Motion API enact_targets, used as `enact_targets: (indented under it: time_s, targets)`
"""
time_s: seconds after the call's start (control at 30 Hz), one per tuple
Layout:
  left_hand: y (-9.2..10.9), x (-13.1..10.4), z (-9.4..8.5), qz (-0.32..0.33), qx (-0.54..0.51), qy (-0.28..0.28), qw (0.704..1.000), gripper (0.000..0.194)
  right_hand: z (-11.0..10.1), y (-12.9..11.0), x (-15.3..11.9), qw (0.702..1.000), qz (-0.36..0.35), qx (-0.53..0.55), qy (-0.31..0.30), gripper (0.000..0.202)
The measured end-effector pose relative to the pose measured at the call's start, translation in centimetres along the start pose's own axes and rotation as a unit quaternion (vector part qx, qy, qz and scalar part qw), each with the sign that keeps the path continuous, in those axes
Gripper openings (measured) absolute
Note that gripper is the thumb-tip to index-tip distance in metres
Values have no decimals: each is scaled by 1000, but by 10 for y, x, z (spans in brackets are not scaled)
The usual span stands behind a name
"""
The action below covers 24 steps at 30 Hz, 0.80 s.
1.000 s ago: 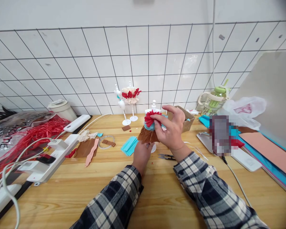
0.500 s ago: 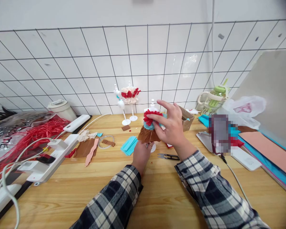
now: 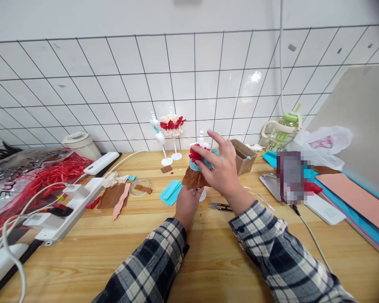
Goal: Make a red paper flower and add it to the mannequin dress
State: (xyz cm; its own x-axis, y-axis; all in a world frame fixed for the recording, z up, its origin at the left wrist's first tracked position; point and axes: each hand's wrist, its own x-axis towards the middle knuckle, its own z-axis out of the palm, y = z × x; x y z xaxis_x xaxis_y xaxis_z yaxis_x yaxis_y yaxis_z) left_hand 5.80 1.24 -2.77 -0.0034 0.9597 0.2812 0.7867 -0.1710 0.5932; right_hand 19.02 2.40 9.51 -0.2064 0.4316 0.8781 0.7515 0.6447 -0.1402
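A small white dress form point(image 3: 201, 139) stands upright at the middle of the table, dressed in a brown crepe-paper skirt point(image 3: 194, 178), a light-blue band and a red paper ruffle point(image 3: 195, 154). My left hand point(image 3: 187, 203) is closed around its stand below the skirt; the pole is mostly hidden. At the front of the bodice, my right hand point(image 3: 222, 168) presses the ruffle between a finger and thumb, with another finger raised. Under the right wrist lie black thread snips point(image 3: 219, 206), partly covered. Folded blue paper point(image 3: 171, 192) rests left of the dress form.
Two more dress forms, one wearing a cream-and-red dress point(image 3: 173, 126), stand by the tiled wall. Brown paper point(image 3: 113, 196), a wire coil point(image 3: 140, 188) and a power strip point(image 3: 72, 210) are at left. A cardboard box point(image 3: 244, 158), a phone and paper sheets point(image 3: 356, 193) sit at right.
My right hand has shifted slightly left and down over the bodice, covering more of the snips and uncovering a pale strip beside the wrist. My left hand stays on the stand.
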Motion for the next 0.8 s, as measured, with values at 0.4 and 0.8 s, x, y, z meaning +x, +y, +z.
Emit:
enact_targets:
  time_s: [0.4, 0.8]
  targets:
    - [-4, 2, 4, -3, -20, 2, 1000, 22, -3, 4, 0, 983, 59, 121, 124, 47]
    - [-3, 1, 2, -16, -35, -7, 999, 23, -5, 1, 0, 982, 41, 131, 130, 39]
